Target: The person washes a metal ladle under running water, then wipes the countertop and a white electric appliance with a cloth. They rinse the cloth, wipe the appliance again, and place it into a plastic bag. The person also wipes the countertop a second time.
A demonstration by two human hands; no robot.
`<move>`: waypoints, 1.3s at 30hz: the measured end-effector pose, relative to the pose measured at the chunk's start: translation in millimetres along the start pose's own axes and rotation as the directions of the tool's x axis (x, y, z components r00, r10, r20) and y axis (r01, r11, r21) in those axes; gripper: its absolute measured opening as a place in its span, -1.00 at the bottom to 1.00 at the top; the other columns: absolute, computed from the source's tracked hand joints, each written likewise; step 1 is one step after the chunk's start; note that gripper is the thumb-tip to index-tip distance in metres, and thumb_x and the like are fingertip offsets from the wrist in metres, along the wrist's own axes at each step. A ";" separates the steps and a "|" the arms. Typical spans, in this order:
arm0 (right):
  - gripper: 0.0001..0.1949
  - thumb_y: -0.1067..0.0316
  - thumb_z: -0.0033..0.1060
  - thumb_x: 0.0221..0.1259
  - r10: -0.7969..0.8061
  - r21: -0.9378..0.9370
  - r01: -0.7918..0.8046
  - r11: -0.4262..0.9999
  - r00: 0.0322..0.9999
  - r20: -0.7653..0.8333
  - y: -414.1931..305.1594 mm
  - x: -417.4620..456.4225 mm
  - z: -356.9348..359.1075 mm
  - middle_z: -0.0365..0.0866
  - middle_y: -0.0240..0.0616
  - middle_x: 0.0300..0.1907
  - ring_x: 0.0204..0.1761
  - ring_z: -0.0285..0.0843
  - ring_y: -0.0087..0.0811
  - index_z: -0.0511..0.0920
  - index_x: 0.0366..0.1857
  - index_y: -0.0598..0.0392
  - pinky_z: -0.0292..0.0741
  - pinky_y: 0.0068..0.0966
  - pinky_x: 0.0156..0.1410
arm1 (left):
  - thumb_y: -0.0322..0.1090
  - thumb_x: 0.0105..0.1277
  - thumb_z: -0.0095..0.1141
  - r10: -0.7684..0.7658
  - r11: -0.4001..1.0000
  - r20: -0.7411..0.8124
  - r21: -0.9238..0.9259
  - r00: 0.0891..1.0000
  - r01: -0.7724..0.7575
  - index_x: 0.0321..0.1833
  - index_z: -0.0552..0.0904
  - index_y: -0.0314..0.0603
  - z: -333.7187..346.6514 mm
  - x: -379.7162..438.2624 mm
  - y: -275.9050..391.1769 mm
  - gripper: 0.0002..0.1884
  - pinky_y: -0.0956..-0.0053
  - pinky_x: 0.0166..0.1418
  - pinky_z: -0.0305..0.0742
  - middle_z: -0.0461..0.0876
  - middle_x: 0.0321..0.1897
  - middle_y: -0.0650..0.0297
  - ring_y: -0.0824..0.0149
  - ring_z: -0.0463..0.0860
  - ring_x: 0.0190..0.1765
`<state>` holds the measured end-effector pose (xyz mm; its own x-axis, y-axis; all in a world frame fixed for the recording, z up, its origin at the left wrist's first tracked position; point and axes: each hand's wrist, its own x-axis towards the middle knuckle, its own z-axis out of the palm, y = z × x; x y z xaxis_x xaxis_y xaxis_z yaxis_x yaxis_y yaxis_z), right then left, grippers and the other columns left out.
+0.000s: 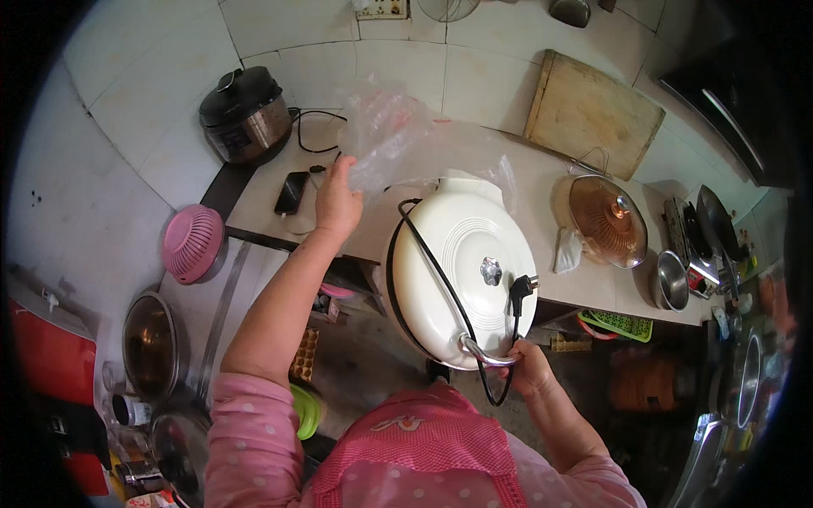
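Observation:
My right hand (528, 367) grips the chrome handle of a round white electric griddle (438, 254), held with its lid towards me in front of the counter edge. A black power cord (438, 267) loops across the lid, and its plug (522, 289) lies near the silver star-shaped emblem. Away to the upper left, my left hand (340, 200) pinches the edge of a clear plastic bag (387, 136). The bag spreads over the counter behind the griddle; whether it touches the griddle's far end is hard to tell.
A pressure cooker (244, 117) and a smartphone (292, 192) sit on the counter's left, with a pink basket (192, 244) beyond. To the right are a glass-lidded dish (608, 222), a steel bowl (671, 282) and a wok (716, 219). A wooden cutting board (591, 114) leans on the tiled wall.

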<state>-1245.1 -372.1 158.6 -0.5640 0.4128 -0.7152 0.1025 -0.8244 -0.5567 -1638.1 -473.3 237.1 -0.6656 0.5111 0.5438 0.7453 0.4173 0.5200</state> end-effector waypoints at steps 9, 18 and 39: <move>-0.84 0.29 -0.20 0.19 -0.016 -0.113 0.032 0.993 0.991 0.132 -14.4 29.1 3.7 0.61 0.12 -0.42 -0.45 0.63 -0.08 0.36 -0.42 0.14 0.42 -0.44 -0.53 | -0.09 0.32 0.09 -0.080 0.994 0.369 0.100 0.926 0.046 0.30 0.42 0.07 -25.8 -13.9 104.8 -0.52 0.08 -0.13 0.55 0.70 -0.27 0.03 -0.08 0.67 -0.19; -0.85 0.30 -0.11 0.14 -0.045 0.004 0.045 0.999 0.982 0.182 -34.6 37.6 20.4 0.57 -0.03 -0.46 -0.59 0.53 -0.19 0.37 -0.51 0.12 0.43 -0.46 -0.61 | 0.03 0.45 -0.09 0.062 0.977 0.719 0.099 0.693 -0.190 0.28 0.47 -0.06 -100.3 -56.5 117.4 -0.54 0.21 -0.11 0.57 0.71 -0.24 0.03 0.06 0.71 -0.26; -0.82 0.31 -0.17 0.22 -0.097 0.087 0.086 0.993 0.986 0.133 7.6 47.3 56.1 0.57 -0.06 -0.31 -0.32 0.68 0.01 0.39 -0.26 0.18 0.50 -0.47 -0.50 | -0.07 0.04 0.40 0.352 0.776 0.865 -0.056 0.358 -0.629 0.37 0.37 -0.07 101.0 -24.5 194.2 -0.20 -0.11 0.40 0.09 0.48 0.23 0.15 0.12 0.24 0.41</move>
<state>-1316.9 -380.5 144.2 -0.6753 0.4358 -0.5950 -0.0179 -0.8162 -0.5775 -1473.2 -328.9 258.2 0.0580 0.9797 -0.1921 0.9944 -0.0396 0.0981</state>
